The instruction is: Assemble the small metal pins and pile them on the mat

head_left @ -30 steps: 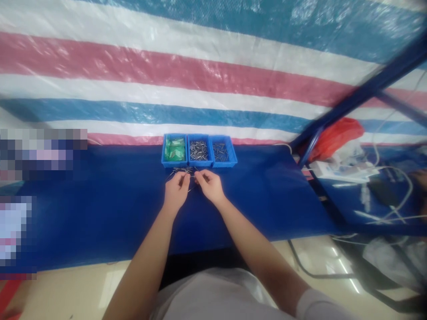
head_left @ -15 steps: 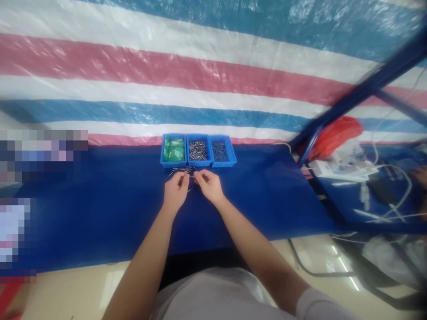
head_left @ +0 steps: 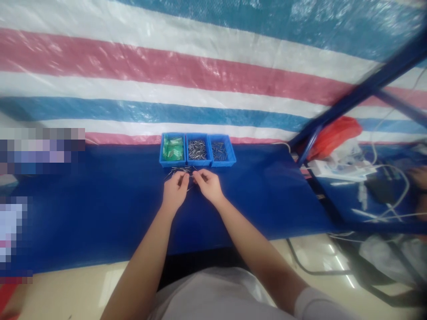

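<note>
My left hand (head_left: 175, 189) and my right hand (head_left: 208, 183) face each other over the blue table, thumbs and fingers pinched. Between the fingertips runs a thin metal pin (head_left: 191, 176), gripped at both ends; its exact kind is too small to make out. Just beyond the fingers lies a loose pile of similar metal pins (head_left: 182, 169). Behind it three blue bins stand in a row. The left bin (head_left: 173, 163) has green-and-clear plastic packets (head_left: 174, 148), the middle bin (head_left: 199, 163) many metal pins (head_left: 197, 150), the right bin (head_left: 224, 163) fewer thin ones (head_left: 219, 151).
A striped plastic sheet (head_left: 213, 71) hangs behind the blue table (head_left: 100, 213). To the right, a blue metal frame (head_left: 333, 111) borders another surface with a red bag (head_left: 340, 135), cables and white items. Part of a person's hand (head_left: 418, 175) shows at the far right edge.
The view has shifted very slightly. Both hands keep their pinch on the pin, with their fingertips a touch closer together.
</note>
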The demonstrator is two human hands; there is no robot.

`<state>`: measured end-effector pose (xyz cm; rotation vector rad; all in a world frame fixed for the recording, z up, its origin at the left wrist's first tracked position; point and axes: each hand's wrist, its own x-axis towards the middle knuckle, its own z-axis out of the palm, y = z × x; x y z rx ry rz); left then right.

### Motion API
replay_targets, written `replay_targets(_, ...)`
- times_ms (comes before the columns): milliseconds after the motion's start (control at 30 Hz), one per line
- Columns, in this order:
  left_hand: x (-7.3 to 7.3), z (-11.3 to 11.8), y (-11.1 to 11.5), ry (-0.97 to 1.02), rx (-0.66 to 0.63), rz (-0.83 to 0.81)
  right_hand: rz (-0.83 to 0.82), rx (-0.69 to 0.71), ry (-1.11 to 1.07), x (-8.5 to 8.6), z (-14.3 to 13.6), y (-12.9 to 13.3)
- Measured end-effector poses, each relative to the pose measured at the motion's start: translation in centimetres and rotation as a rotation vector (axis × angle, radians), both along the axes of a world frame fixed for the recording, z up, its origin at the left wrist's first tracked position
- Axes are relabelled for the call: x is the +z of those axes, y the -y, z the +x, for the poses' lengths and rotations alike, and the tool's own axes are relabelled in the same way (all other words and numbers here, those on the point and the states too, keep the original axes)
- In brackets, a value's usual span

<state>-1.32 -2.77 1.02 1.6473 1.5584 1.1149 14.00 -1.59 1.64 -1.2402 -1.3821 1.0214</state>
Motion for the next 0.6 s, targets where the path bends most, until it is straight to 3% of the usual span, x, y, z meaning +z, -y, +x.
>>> replay_targets(600, 0.00, 0.09, -0.05, 0.012, 0.008, -0.016, 0.005, 0.000, 0.001, 0.08, 0.10, 0.07)
